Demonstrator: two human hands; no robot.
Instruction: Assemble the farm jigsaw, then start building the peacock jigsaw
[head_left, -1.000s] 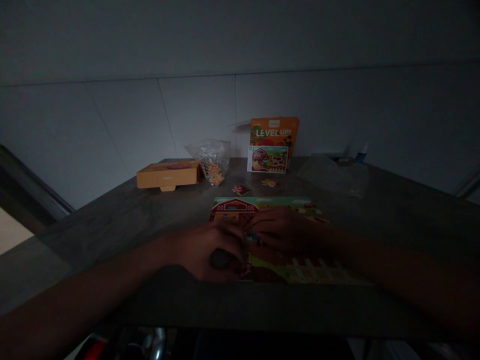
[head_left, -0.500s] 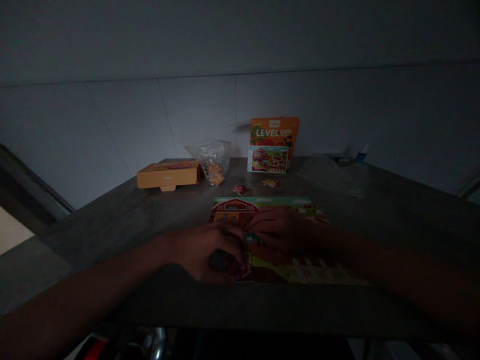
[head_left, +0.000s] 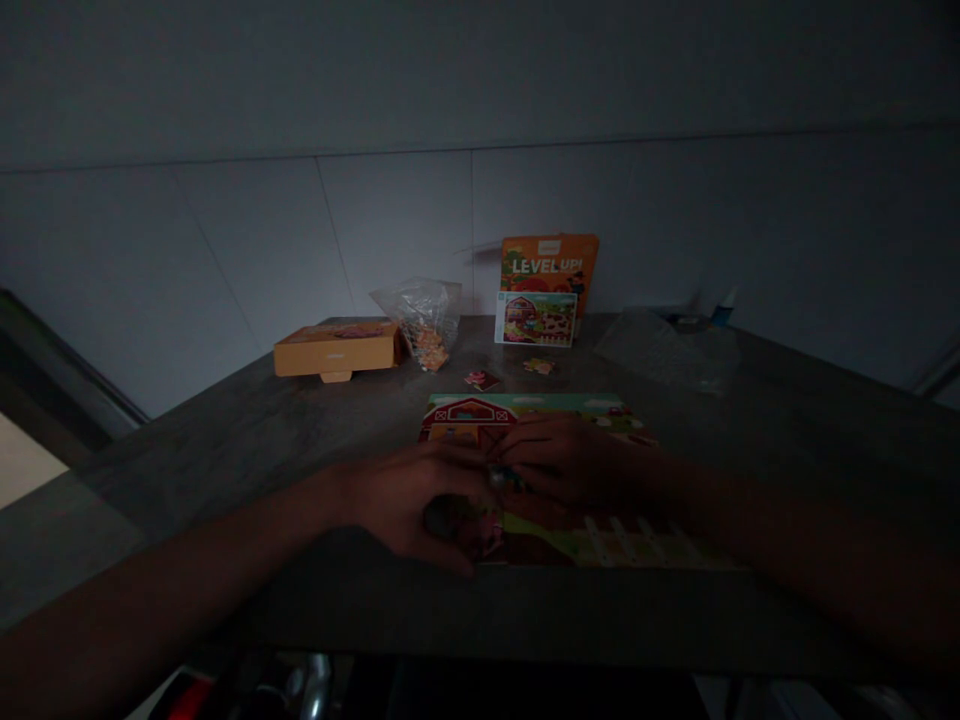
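A jigsaw puzzle [head_left: 540,540] with a red barn, green ground and a pale fence lies at the front of the table. Over its lower left part rests my left hand [head_left: 416,495], thumb and fingers apart around a pinkish patch of the picture; nothing shows gripped between them. My right hand [head_left: 562,460] lies across the puzzle's middle, fingers stretched out to the left on its surface and near the left fingertips. Both hands cover part of the picture. Beyond the far edge lie two loose puzzle pieces, a dark red one [head_left: 481,380] and a yellowish one [head_left: 539,366].
At the back left are an orange box [head_left: 337,352] and a clear bag [head_left: 429,320] with puzzle pieces inside. A picture card [head_left: 536,320] leans on an orange "LEVEL UP!" box [head_left: 551,262]. Another plastic bag [head_left: 667,350] lies at the right. The room is dim.
My left hand's thumb and fingers have spread wider, uncovering more of the puzzle between them. My right hand stays nearly in place.
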